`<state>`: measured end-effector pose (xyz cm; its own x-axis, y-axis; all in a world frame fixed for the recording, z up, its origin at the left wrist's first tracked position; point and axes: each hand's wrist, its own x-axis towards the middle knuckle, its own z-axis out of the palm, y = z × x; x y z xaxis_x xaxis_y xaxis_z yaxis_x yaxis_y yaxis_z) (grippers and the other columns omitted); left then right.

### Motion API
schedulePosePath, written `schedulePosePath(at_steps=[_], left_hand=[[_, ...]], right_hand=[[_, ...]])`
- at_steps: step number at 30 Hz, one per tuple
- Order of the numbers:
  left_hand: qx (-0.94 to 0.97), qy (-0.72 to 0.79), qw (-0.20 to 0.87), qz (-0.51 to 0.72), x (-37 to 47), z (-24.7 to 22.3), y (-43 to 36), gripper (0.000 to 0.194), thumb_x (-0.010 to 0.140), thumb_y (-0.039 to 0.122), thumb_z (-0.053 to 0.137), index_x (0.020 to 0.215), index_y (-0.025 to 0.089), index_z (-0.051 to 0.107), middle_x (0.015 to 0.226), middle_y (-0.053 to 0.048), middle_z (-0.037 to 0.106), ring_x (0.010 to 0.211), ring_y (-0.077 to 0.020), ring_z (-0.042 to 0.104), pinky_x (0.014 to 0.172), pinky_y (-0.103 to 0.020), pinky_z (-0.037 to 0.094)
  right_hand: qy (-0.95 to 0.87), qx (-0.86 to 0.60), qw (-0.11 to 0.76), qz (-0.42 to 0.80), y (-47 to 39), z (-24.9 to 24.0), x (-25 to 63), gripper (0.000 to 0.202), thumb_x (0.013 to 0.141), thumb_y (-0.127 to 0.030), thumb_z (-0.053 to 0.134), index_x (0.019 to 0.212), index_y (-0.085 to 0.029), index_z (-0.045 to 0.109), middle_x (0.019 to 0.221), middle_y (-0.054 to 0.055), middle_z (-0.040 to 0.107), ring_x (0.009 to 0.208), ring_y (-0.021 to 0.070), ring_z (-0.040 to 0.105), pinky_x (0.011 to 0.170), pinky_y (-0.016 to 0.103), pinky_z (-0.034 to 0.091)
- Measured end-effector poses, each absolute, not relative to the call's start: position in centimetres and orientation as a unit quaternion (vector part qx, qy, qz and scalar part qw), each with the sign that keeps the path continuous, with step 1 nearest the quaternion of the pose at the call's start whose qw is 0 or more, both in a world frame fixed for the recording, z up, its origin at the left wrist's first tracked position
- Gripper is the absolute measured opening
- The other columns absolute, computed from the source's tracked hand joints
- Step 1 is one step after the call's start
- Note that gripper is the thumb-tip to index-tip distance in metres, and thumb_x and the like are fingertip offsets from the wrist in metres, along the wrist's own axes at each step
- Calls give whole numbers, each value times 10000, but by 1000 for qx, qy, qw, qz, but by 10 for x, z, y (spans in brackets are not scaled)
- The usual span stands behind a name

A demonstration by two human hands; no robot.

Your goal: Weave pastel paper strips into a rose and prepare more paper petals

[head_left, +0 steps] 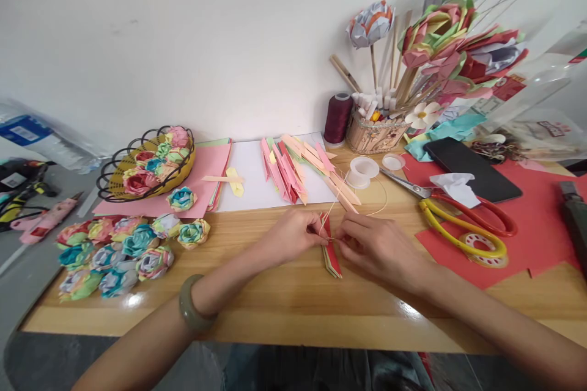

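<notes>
Close to the table's front, a bundle of folded red and pale paper strips lies between my two hands. My left hand is closed in a pinch at the bundle's left side, with thin pale thread at its fingertips. From the other side my right hand pinches the thread over the bundle. The thread loops behind my right hand towards a white spool. Fingers partly hide the middle of the bundle, so a knot cannot be made out.
Folded paper pieces lie on white paper behind my hands. To the left are several paper flowers and a yellow basket. Scissors, red paper, a black phone and dark red thread are right.
</notes>
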<state>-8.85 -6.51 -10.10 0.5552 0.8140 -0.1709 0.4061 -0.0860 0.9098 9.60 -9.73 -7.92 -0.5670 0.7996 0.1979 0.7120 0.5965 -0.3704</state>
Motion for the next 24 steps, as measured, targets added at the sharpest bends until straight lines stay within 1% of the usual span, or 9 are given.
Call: schedulePosePath(at_steps=[4,7,10,12,15,17,20,24], left_hand=[[709,418,534,196,-89,-102,-63,61,684,175,634,646,146,597,690,-2,654,647,-118,589,618,-225,457],[708,422,531,197,-89,-103,-62,63,681,169,624,638,142,586,672,-3,651,628,-115,589,599,-221,453],[713,431,516,199,-88,-102,-65,71,688,172,599,636,147,558,674,-4,642,622,-115,586,579,-219,441],[720,440,498,200,-87,-99,-68,58,683,164,585,644,155,543,670,1,630,620,-118,576,573,-224,431],[735,453,464,200,-86,-93,-74,70,652,124,570,641,171,519,678,6,606,636,-124,554,595,-237,419],[759,461,415,201,-85,-89,-78,101,637,106,561,639,184,497,682,12,590,646,-128,536,615,-247,410],[811,457,305,202,-85,-88,-84,123,645,100,544,662,200,475,665,26,574,630,-128,520,614,-246,401],[871,401,181,218,-87,-95,-88,124,688,81,479,685,203,460,657,15,572,622,-128,519,599,-241,398]], right_hand=[[-870,-429,206,131,-107,-88,93,149,790,-143,463,661,-174,530,630,-1,528,509,97,425,479,227,281],[-871,-419,201,160,-108,-88,91,146,788,-134,459,677,-175,545,674,6,547,540,100,460,498,224,303],[-850,-431,196,231,-104,-85,91,89,783,-150,479,771,-185,560,754,15,583,608,115,513,537,221,356],[-827,-444,209,274,-101,-84,90,96,783,-144,478,828,-190,550,786,19,593,634,123,525,560,226,385],[-807,-451,232,302,-98,-85,87,114,784,-116,464,827,-187,542,778,21,594,645,128,529,581,238,408],[-802,-451,241,310,-97,-86,85,134,776,-95,463,826,-185,549,777,22,597,656,132,534,594,245,417],[-798,-450,243,319,-96,-87,86,160,773,-71,456,835,-178,557,781,26,597,671,138,538,611,256,428],[-823,-417,231,309,-89,-86,89,142,800,-76,457,817,-163,568,805,45,590,724,152,538,666,285,444]])
